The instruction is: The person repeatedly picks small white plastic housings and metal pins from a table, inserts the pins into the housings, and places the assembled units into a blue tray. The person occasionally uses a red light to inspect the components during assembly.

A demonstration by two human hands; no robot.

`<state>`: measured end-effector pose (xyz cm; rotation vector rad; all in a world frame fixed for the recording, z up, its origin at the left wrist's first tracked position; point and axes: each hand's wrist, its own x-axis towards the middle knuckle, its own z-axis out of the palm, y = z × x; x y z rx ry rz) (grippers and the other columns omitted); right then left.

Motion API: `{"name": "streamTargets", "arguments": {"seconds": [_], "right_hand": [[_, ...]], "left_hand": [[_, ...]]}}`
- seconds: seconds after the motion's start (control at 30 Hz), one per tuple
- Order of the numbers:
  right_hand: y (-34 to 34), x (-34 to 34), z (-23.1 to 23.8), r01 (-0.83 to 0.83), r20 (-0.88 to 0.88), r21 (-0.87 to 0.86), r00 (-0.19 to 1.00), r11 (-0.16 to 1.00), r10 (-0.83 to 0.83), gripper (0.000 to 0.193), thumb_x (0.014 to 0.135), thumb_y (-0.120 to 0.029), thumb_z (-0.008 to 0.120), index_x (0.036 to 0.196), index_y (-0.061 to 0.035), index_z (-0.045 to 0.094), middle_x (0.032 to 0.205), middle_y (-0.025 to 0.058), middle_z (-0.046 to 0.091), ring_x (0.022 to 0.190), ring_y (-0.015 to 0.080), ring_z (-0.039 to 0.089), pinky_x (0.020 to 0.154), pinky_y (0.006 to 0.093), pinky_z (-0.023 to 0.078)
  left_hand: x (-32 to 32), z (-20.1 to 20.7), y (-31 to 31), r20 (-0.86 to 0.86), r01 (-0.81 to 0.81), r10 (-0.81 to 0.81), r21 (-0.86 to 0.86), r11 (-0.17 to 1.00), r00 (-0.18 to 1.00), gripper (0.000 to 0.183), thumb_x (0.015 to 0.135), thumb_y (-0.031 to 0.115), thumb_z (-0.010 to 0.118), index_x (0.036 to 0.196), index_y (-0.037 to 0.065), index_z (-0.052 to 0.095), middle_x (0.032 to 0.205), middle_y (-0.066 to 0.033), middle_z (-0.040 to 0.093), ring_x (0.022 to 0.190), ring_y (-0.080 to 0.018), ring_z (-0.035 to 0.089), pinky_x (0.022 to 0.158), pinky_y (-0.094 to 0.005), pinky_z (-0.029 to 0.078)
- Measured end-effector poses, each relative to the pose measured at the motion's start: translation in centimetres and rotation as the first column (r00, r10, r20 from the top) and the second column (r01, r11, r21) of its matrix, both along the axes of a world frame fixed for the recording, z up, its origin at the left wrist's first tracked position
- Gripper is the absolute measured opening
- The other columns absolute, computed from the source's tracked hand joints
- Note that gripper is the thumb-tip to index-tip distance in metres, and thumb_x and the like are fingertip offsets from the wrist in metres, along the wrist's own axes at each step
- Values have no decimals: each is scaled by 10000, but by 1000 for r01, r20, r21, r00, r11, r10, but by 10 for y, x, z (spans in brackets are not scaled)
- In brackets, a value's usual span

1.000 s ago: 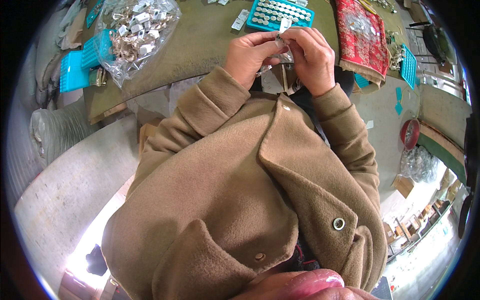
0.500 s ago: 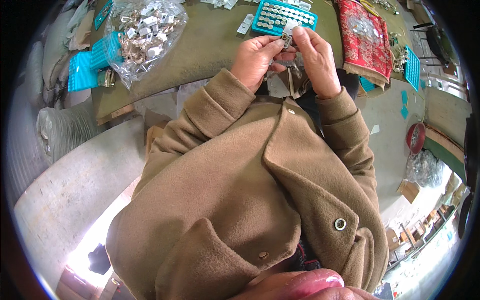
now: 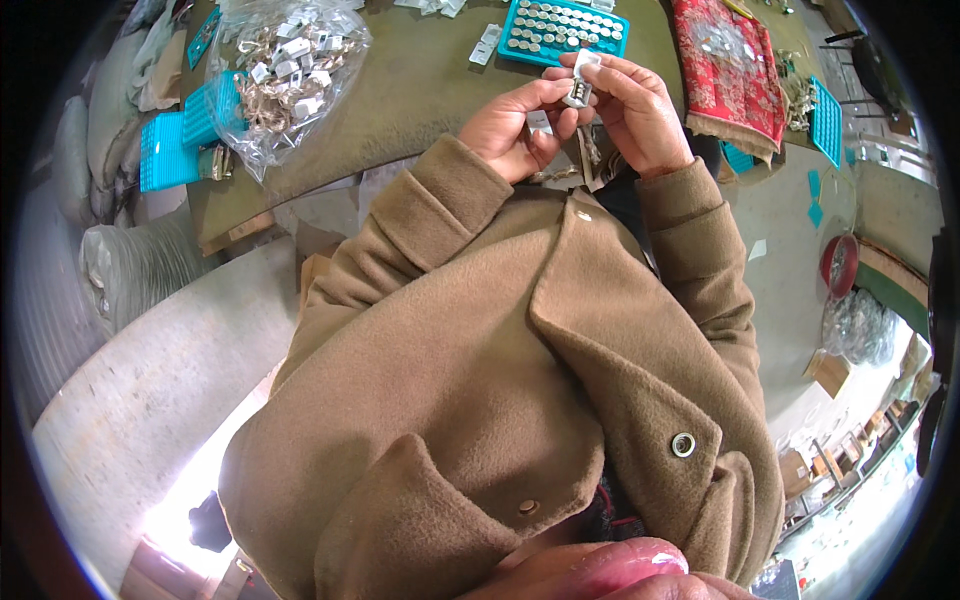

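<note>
A small white plastic case [image 3: 579, 92], with dark and metallic parts inside, is pinched between my two hands. My left hand [image 3: 513, 125] grips its left side with thumb and fingertips. A second white piece [image 3: 539, 122] sits against the fingers of that hand. From the right, my right hand [image 3: 643, 112] holds the case, its thumb near a white flap at the top. Just beyond the hands lies a turquoise tray [image 3: 622, 42] holding rows of small round silvery discs. Left of it are flat white plastic pieces [image 3: 486, 44].
A clear plastic bag [image 3: 290, 85] of white cases and tangled wires lies on the green table [image 3: 425, 70]. Turquoise trays [image 3: 168, 150] are stacked at its left edge. To the right, red patterned cloth [image 3: 735, 95] hangs over the edge. A red basin [image 3: 839, 265] is further right.
My hands have tilted the case so its inside faces me more. A white piece now shows in my left hand. The whole view has shifted slightly.
</note>
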<state>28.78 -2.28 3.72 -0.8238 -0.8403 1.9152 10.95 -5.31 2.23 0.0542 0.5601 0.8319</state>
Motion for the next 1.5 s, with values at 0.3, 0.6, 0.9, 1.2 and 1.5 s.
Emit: {"name": "streamTargets", "arguments": {"seconds": [0.3, 0.6, 0.9, 1.2, 1.5], "right_hand": [[7, 10, -3, -181, 68, 172, 983, 968, 172, 386, 919, -135, 610, 1265, 36, 593, 1192, 161, 653, 1087, 214, 631, 986, 352, 486], [-4, 12, 6, -297, 565, 788, 696, 540, -443, 343, 805, -77, 706, 1147, -90, 690, 973, 117, 688, 888, 267, 659, 782, 341, 534], [-21, 36, 0, -298, 581, 797, 618, 525, -530, 289, 809, -32, 689, 1098, -31, 680, 916, 142, 674, 826, 305, 641, 728, 353, 522], [-5, 118, -8, 74, 656, 679, 384, 730, -650, 143, 857, -116, 670, 977, -46, 705, 878, 108, 711, 784, 171, 690, 700, 292, 532], [58, 140, -21, -73, 708, 706, 69, 704, -703, 201, 851, -279, 656, 985, -143, 722, 908, 99, 689, 815, 287, 670, 720, 392, 524]], "left_hand": [[4, 2, -4, 134, -23, 35, -88, 996, 990, 172, 926, 253, 672, 1041, 155, 591, 972, -20, 626, 643, 14, 512, 439, -106, 351], [14, 7, -3, 58, 13, -9, -70, 997, 998, 265, 986, 303, 572, 1077, 54, 557, 898, -16, 584, 661, -13, 499, 447, -136, 354], [31, 13, 2, -267, 146, -129, 45, 988, 955, 292, 975, 364, 578, 1058, 87, 613, 857, 15, 610, 717, -43, 552, 492, -163, 406], [45, 33, 12, -562, 291, -113, 239, 926, 820, 328, 948, 250, 578, 1188, 35, 637, 966, -8, 685, 826, -35, 591, 608, -174, 452], [62, 30, 25, -428, 234, -123, 219, 947, 895, 284, 985, 190, 537, 1132, -38, 622, 719, 24, 534, 538, -29, 464, 461, -148, 384]]}}
